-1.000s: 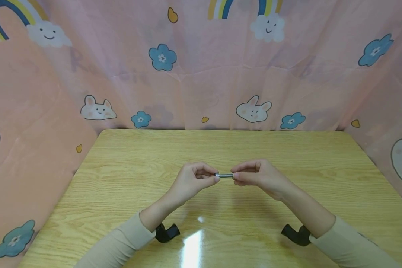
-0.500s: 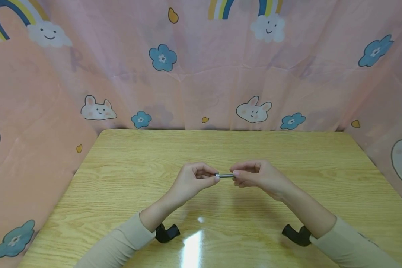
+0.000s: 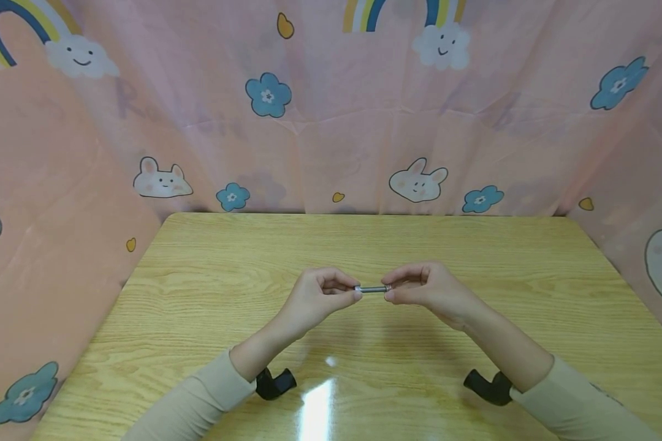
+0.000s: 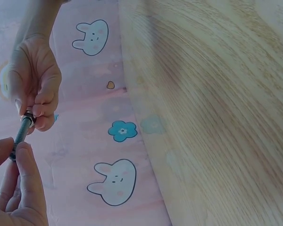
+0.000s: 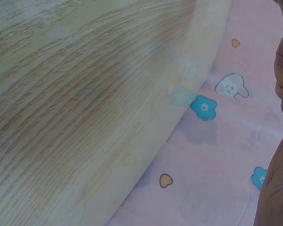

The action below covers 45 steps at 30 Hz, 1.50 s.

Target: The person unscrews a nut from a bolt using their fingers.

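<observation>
A threaded metal bolt lies level between the two hands, above the table. Its left end is pinched between the thumb and fingers of my left hand, which partly cover that end. My right hand pinches what looks like a nut at the bolt's right end. In the left wrist view, the nut sits round the bolt's far end, between the right thumb and fingertips, and the thread shows bare between the hands. The right wrist view has the hands only at its edge, with the bolt hidden.
Beneath the hands is a wood-grain table, with a bright light reflection near its front. A pink printed curtain hangs behind it and on both sides. Black wrist-camera mounts hang below both wrists.
The right thumb has moved up and then down against the fingertips at the bolt's right end, showing more of the nut. The left hand and the bolt have stayed in place.
</observation>
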Motion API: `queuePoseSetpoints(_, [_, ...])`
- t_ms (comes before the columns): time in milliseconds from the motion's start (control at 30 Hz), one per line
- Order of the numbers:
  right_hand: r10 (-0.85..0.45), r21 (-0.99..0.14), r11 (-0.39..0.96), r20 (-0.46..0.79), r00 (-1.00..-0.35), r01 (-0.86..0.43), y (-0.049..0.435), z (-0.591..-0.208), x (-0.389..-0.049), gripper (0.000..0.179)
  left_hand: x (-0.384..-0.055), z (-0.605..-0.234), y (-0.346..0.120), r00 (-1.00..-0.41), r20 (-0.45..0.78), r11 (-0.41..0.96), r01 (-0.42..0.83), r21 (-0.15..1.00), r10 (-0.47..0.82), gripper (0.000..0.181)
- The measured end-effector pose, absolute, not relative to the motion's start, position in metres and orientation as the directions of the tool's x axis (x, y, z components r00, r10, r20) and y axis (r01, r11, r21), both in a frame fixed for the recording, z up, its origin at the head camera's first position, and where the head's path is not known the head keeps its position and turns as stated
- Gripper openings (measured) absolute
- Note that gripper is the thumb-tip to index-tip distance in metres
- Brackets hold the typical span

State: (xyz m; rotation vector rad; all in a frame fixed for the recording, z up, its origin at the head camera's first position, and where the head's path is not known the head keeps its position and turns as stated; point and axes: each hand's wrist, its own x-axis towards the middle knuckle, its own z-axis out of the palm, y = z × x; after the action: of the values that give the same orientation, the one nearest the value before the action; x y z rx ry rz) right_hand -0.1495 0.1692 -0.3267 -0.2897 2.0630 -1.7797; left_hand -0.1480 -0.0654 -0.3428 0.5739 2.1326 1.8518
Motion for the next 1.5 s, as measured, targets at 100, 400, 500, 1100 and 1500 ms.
queuePoseSetpoints(100, [-0.397, -0.983, 0.156, -0.155, -0.905, 0.099, 0.1688, -0.3245, -0.1480, 0.025, -0.1482, -0.3431, -0.0654, -0.888, 0.061, 0.109, 0.124, 0.986, 0.455, 0.019])
queuePoseSetpoints(400, [-0.399, -0.987, 0.136, -0.129, -0.908, 0.081, 0.1677, -0.3221, -0.1467, 0.022, -0.1476, -0.3424, -0.0656, -0.888, 0.061, 0.107, 0.123, 0.987, 0.457, 0.018])
queuePoseSetpoints(500, [-0.398, -0.988, 0.140, -0.121, -0.909, 0.070, 0.1676, -0.3232, -0.1472, 0.021, -0.1475, -0.3419, -0.0656, -0.887, 0.061, 0.111, 0.125, 0.986, 0.458, 0.018])
queuePoseSetpoints(1100, [-0.439, -0.978, 0.147, -0.199, -0.876, 0.149, 0.1686, -0.3261, -0.1514, 0.033, -0.1464, -0.3412, -0.0647, -0.889, 0.060, 0.106, 0.121, 0.987, 0.455, 0.020])
queuePoseSetpoints(1500, [-0.373, -0.971, 0.224, -0.165, -0.913, 0.085, 0.1678, -0.3261, -0.1496, 0.038, -0.1461, -0.3413, -0.0664, -0.886, 0.067, 0.105, 0.128, 0.986, 0.459, 0.020])
